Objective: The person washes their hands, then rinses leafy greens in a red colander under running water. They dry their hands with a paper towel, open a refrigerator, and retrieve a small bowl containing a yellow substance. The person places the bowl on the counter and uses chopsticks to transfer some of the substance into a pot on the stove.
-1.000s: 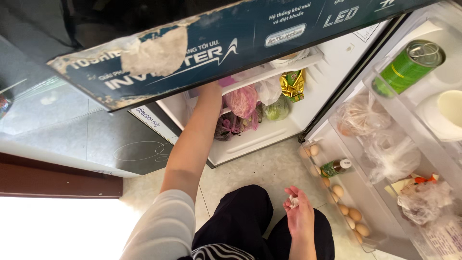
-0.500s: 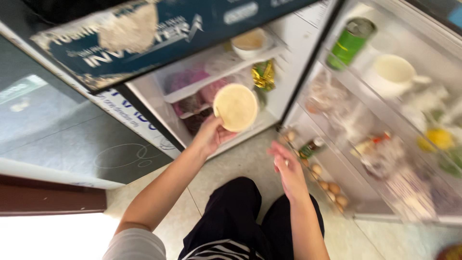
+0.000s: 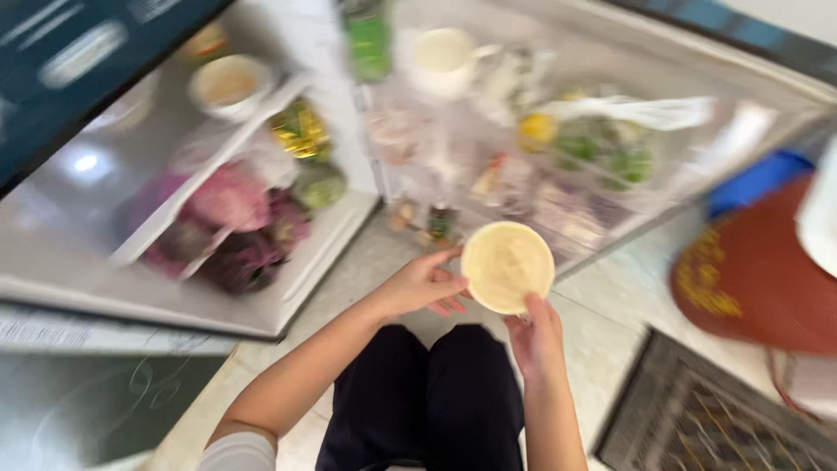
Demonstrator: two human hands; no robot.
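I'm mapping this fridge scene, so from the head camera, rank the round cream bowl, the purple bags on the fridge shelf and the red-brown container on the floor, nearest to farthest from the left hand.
1. Round cream bowl: held in the left hand, on its right.
2. Purple bags: fridge shelf, upper left.
3. Red-brown container: floor, far right.

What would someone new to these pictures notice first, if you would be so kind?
A round pale cream bowl sits at the centre, held between the left hand and the right hand above the person's dark trousers. Behind it, the open white fridge shows purple-pink bagged vegetables on its lower left shelf. A large red-brown rounded container stands at the right edge.
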